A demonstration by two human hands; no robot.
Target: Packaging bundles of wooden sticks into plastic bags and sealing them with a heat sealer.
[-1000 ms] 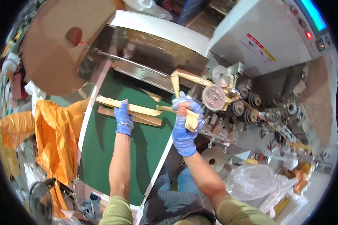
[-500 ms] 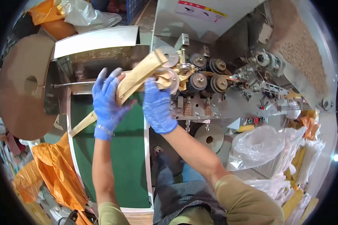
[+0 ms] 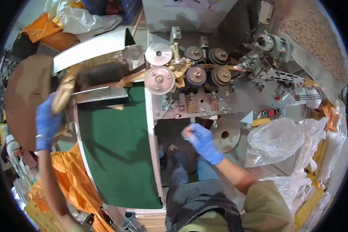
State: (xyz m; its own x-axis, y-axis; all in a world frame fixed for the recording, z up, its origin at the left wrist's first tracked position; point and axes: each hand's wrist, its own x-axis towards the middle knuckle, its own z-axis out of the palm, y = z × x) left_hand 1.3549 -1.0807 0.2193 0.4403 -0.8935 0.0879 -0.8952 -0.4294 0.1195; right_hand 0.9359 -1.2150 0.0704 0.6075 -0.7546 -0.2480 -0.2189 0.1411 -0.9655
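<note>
Bundle, tan, slants lengthwise away and rightward — left hand gripping it; right hand loosely closed.

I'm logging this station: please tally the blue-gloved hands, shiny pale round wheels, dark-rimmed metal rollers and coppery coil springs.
Blue-gloved hands: 2
Shiny pale round wheels: 2
Dark-rimmed metal rollers: 4
Coppery coil springs: 2
Total: 10

A strip lies on the belt, left of the rollers, right of sheeting.
</note>
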